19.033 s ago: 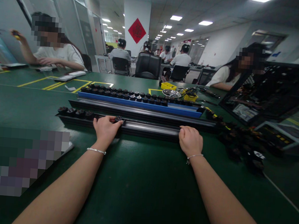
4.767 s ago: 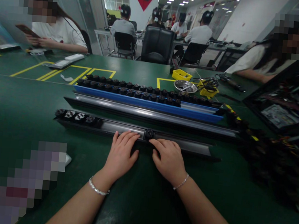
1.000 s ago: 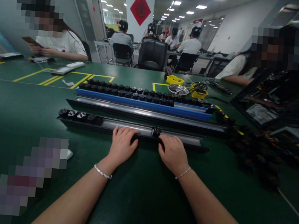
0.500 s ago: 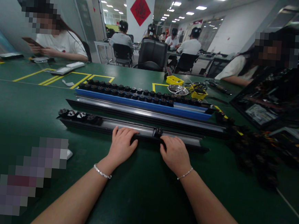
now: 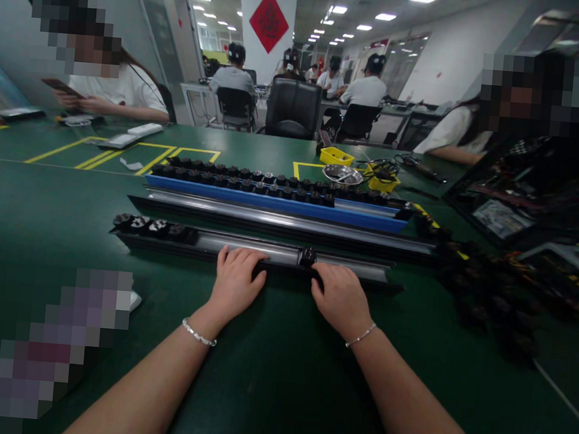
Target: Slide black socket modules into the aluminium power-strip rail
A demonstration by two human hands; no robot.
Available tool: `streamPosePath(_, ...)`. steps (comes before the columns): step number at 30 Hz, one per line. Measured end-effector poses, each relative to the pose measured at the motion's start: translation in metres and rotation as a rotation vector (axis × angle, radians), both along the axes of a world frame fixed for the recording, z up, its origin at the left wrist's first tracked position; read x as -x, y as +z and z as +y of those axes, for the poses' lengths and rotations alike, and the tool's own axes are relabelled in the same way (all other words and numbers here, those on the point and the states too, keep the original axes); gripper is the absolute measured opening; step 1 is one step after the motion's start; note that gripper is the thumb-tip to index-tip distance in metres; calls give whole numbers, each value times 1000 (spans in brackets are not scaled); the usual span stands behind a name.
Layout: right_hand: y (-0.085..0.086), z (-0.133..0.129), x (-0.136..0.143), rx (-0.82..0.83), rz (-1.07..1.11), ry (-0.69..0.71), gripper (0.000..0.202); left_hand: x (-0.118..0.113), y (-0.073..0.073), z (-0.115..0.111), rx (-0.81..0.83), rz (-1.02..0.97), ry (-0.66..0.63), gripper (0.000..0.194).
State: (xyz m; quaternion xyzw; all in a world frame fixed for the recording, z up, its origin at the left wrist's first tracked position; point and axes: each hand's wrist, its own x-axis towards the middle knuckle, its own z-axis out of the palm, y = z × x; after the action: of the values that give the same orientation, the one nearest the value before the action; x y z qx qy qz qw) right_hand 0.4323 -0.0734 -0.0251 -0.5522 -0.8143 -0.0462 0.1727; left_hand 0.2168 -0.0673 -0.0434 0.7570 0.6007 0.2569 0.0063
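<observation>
A long black channel [image 5: 206,257] with a silvery inside lies across the green table in front of me. My left hand [image 5: 237,283] has its fingers curled over the near wall, the thumb on the outer side. Further right, my right hand [image 5: 340,298] bends its fingers over the same wall, its index fingertip beside a small black block [image 5: 308,256]; whether it touches the block I cannot tell. That block sits across the channel between my hands. Several similar black parts [image 5: 158,227] fill the channel's left end.
Behind lie a second black channel [image 5: 279,221] and a blue channel [image 5: 271,199] with rows of black parts. A dark pile of parts [image 5: 493,300] and an open computer case [image 5: 512,188] are at right. Beyond them are a metal dish [image 5: 341,174] and yellow bins [image 5: 337,156]. People sit around.
</observation>
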Motion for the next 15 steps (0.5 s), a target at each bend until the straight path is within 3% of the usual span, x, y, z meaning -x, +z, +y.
streamPosePath(15, -4, 5, -9, -9, -16, -23, 19, 6, -3, 3, 32, -25, -57, 33)
